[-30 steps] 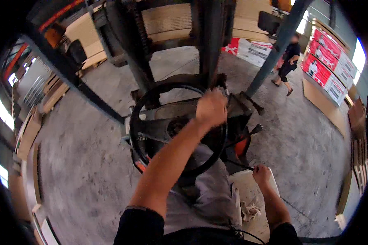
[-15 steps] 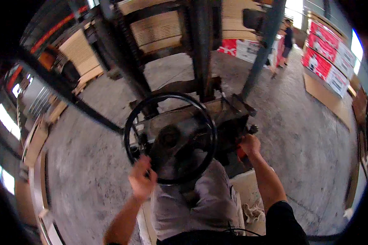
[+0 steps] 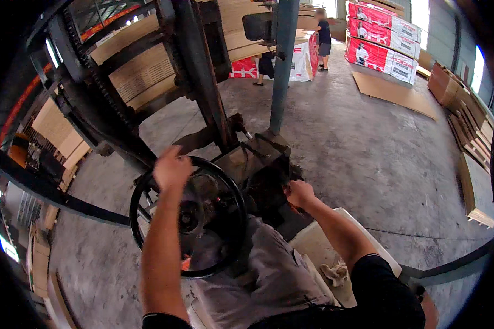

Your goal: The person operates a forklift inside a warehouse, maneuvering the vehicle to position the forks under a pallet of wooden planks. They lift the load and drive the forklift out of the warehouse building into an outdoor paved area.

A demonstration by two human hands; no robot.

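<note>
I sit at the controls of a forklift. Its black steering wheel [image 3: 239, 189] is in front of my lap, around a dark hub. My left hand [image 3: 173, 169], a little blurred, is closed over the wheel's far left rim. To the right of the wheel, my right hand [image 3: 299, 193] is curled closed beside the dark control panel [image 3: 266, 156]. What its fingers hold is hidden; a bit of orange-red shows just beneath it. The dark lift mast [image 3: 195, 71] rises ahead on the left.
Wooden boards [image 3: 142, 79] are stacked beyond the mast. A grey post [image 3: 285, 71] stands at front right. A person [image 3: 323, 41] stands farther off, near red-and-white wrapped stacks [image 3: 376, 41]. A flat brown sheet [image 3: 392, 93] lies on the concrete floor. Cloth gloves [image 3: 333, 273] rest by my right thigh.
My left hand has moved from the wheel's near left side up to its far rim. The view has swung right, shifting the mast and wheel leftward. My right hand remains by the panel.
</note>
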